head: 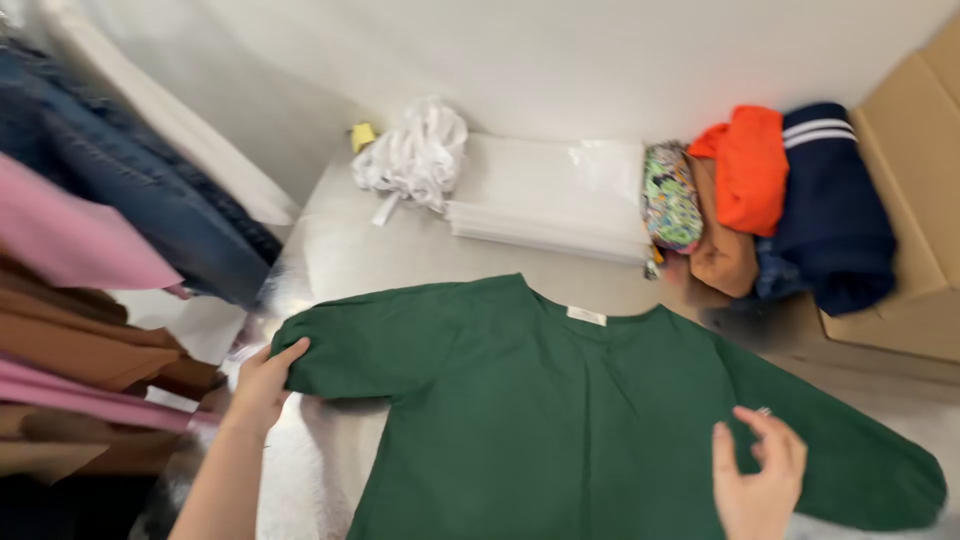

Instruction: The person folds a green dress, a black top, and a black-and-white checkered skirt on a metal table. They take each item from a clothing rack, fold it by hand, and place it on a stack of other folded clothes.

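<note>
right hand [757, 478] hovers half-open over green top [590, 420], holding nothing; left hand [262, 385] pinches the sleeve end. top lies flat on table [400, 250]; keep sleeve taut, smooth creases first.

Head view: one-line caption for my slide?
Left hand grips green top's sleeve on table; right hand hovers open above it.

You had only one view: the camera on your head looked steeply down and forward at the desk [400, 250], close enough that your hands [262, 385] entered at 6 and 7 o'clock. The wall [600, 60] closed the frame at 12 o'clock.
</note>
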